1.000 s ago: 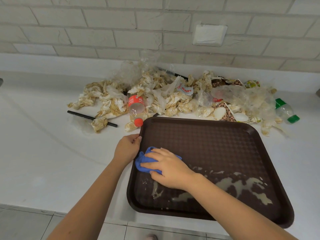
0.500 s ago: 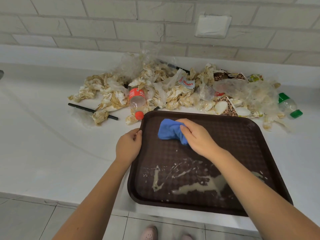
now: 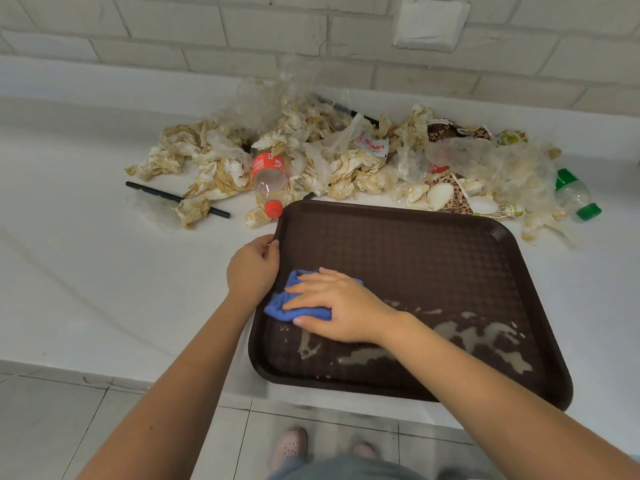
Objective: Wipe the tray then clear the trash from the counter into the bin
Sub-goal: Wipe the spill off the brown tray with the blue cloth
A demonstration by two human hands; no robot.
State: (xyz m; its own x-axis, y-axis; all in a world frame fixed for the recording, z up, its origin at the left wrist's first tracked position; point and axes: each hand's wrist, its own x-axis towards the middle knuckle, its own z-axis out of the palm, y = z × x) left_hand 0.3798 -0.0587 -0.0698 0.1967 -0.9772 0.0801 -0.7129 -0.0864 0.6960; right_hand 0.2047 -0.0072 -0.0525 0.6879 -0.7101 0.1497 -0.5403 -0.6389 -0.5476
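Wiping is under way on the brown plastic tray (image 3: 433,271), which lies flat on the white counter (image 3: 86,271) with its near edge overhanging the counter's front. The right hand (image 3: 332,306) presses flat, fingers spread, on a bunched blue cloth (image 3: 294,308) at the tray's near-left part, while the left hand (image 3: 252,268) pinches the tray's left rim to steady it. Pale liquid smears (image 3: 478,341) cover the near half — the far half looks dry.

By the look of it the tray is stiff and light, with a textured floor and a raised rim; wet, it may slide, so the rim is the place to grip. The cloth is soft and bunches readily under the palm.

Beyond the tray's far edge sits the trash: crumpled stained napkins (image 3: 214,161), a red-capped bottle (image 3: 270,178), a green-capped bottle (image 3: 575,195), clear plastic film (image 3: 502,157) and a black straw (image 3: 173,199). All of it looks light and loose — best gathered in handfuls. No bin is in view.
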